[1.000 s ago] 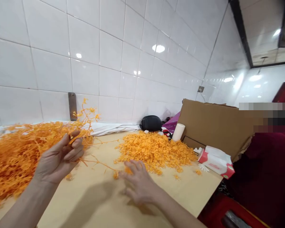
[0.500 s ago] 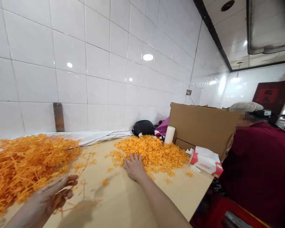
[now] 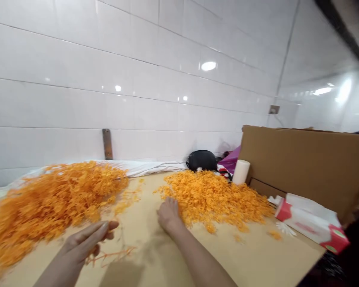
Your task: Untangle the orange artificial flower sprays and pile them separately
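My left hand point(image 3: 91, 241) is closed on thin orange stems point(image 3: 115, 255) that trail to its right, over the tan tabletop point(image 3: 149, 255). A large heap of orange branched pieces point(image 3: 77, 191) lies behind it and to the left. At the near left edge of a second pile of small orange pieces point(image 3: 215, 195), my right hand point(image 3: 169, 215) rests with its fingers curled in. Whatever may be under those fingers is hidden.
Behind the second pile are a black pouch point(image 3: 202, 160), a white roll point(image 3: 241, 172) and a purple bag point(image 3: 231, 158). A cardboard box point(image 3: 305, 159) and a red and white tissue pack point(image 3: 312, 223) stand at the right. White cloth point(image 3: 149, 166) runs along the wall.
The view has turned left, so the person at the right is out of sight. My right hand's fingers, spread before, are now curled in. My left hand still has the stems.
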{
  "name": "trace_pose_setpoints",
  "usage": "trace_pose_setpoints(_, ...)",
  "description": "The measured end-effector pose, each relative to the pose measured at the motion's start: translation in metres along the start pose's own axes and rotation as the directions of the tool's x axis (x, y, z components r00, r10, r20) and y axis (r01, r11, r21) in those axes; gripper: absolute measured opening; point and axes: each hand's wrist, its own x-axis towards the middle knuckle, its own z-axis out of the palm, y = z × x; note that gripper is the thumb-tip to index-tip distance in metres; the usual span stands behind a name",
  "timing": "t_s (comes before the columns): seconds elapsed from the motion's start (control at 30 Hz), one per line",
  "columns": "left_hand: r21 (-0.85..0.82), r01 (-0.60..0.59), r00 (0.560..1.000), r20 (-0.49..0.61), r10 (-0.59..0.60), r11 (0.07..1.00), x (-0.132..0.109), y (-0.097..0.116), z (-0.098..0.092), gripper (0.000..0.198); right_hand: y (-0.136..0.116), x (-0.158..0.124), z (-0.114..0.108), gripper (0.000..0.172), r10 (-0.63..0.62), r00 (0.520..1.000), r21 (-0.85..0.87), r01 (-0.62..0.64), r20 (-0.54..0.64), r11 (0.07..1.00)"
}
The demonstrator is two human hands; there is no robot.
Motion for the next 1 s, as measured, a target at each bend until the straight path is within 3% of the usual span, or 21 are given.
trace_pose_setpoints(0.1, -0.205, 0.077, 0.995, 0.073, -0.064, 0.976, -0.008, 0.013, 0.018, 0.029, 0.008, 0.008, 0.0, 0.032, 0.009, 0.998, 0.015, -0.008, -0.063, 1.0)
trace_pose_setpoints(0.13, -0.302, 0.081, 0.989, 0.141, -0.04, 0.95, -0.008, 0.014, 0.024, 0.026, 0.009, 0.009, 0.0, 0.032, 0.004, 0.995, 0.027, -0.002, -0.104, 1.0)
trace_pose_setpoints(0.17, -0.406, 0.112, 0.976, 0.216, -0.024, 0.907, -0.005, 0.013, 0.029, 0.024, 0.009, 0.01, 0.0, 0.028, 0.018, 0.975, 0.069, -0.002, -0.223, 0.998)
trace_pose_setpoints(0.2, -0.511, 0.158, 0.961, 0.278, -0.012, 0.845, 0.0, 0.011, 0.033, 0.022, 0.01, 0.01, 0.0, 0.026, 0.011, 0.948, 0.135, 0.035, -0.319, 0.99)
trace_pose_setpoints(0.27, -0.644, 0.231, 0.943, 0.333, -0.005, 0.729, 0.011, 0.001, 0.039, 0.019, 0.009, 0.011, -0.002, 0.026, 0.008, 0.923, 0.392, 0.156, -0.385, 0.907)
trace_pose_setpoints(0.33, -0.691, 0.293, 0.935, 0.35, -0.049, 0.661, 0.022, -0.011, 0.042, 0.018, 0.006, 0.012, -0.004, 0.031, 0.045, 0.961, 0.744, 0.182, -0.274, 0.643)
trace_pose_setpoints(0.37, -0.697, 0.32, 0.931, 0.356, -0.077, 0.641, 0.027, -0.017, 0.044, 0.018, 0.004, 0.011, -0.006, 0.034, 0.046, 0.985, 0.881, 0.129, -0.168, 0.454)
trace_pose_setpoints(0.43, -0.698, 0.365, 0.918, 0.381, -0.113, 0.616, 0.035, -0.025, 0.046, 0.018, -0.002, 0.008, -0.008, 0.041, -0.016, 0.999, 0.994, -0.046, 0.048, 0.102)
trace_pose_setpoints(0.47, -0.696, 0.377, 0.911, 0.396, -0.112, 0.611, 0.039, -0.028, 0.047, 0.018, -0.005, 0.006, -0.009, 0.043, -0.075, 0.989, 0.992, -0.128, 0.126, -0.014)
trace_pose_setpoints(0.53, -0.689, 0.369, 0.909, 0.407, -0.088, 0.624, 0.044, -0.032, 0.05, 0.02, -0.014, 0.0, -0.01, 0.041, -0.224, 0.952, 0.963, -0.24, 0.208, -0.126)
trace_pose_setpoints(0.63, -0.668, 0.298, 0.933, 0.356, -0.058, 0.682, 0.05, -0.036, 0.054, 0.023, -0.025, -0.009, -0.007, 0.032, -0.371, 0.9, 0.93, -0.313, 0.227, -0.191)
trace_pose_setpoints(0.77, -0.564, 0.254, 0.945, 0.319, -0.077, 0.786, 0.055, -0.041, 0.053, 0.023, -0.033, -0.012, 0.002, 0.041, -0.312, 0.921, 0.92, -0.312, 0.231, -0.239)
trace_pose_setpoints(0.9, -0.48, 0.167, 0.964, 0.262, -0.041, 0.861, 0.055, -0.039, 0.046, 0.023, -0.032, -0.011, 0.011, 0.042, -0.256, 0.947, 0.962, -0.233, 0.192, -0.142)
trace_pose_setpoints(1.0, -0.488, 0.159, 0.953, 0.302, -0.005, 0.858, 0.054, -0.039, 0.041, 0.022, -0.032, -0.011, 0.013, 0.039, -0.241, 0.952, 0.977, -0.207, 0.188, -0.053)
